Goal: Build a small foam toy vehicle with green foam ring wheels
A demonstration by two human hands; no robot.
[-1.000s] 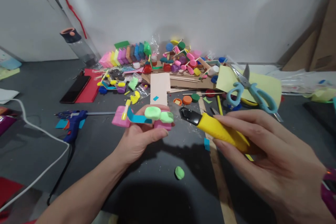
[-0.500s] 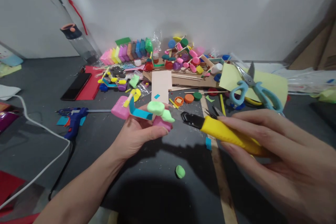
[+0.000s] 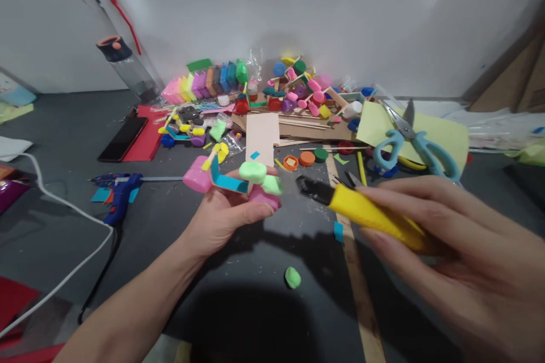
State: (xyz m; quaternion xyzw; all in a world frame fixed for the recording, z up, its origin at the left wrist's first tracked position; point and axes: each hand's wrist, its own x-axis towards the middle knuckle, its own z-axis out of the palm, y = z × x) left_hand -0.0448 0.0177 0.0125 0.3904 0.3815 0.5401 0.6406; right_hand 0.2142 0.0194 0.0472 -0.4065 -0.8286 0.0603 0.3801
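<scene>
My left hand [image 3: 230, 210] grips a small toy scooter [image 3: 230, 182] made of pink caps, a bent blue strip, yellow handlebar pieces and pale green clay pads. Its thumb presses along the pink cap at the right end. In my right hand [image 3: 451, 244] is a yellow utility knife [image 3: 370, 212], its black end pointing left at the scooter's green clay. A gap separates the knife from the clay. On the dark table below lies a loose lump of green clay [image 3: 292, 277].
A blue glue gun [image 3: 121, 190] with a white cord lies left, near a phone [image 3: 123, 139]. Blue-handled scissors [image 3: 409, 133] rest at right on yellow paper. Clay packs [image 3: 213, 80], colourful small models [image 3: 302, 91], bottle caps [image 3: 307, 159] and a bottle [image 3: 128, 68] line the back.
The knife has shifted slightly right, away from the scooter. The small green clay piece at the scooter's right end looks blunter than before. My left hand has barely moved.
</scene>
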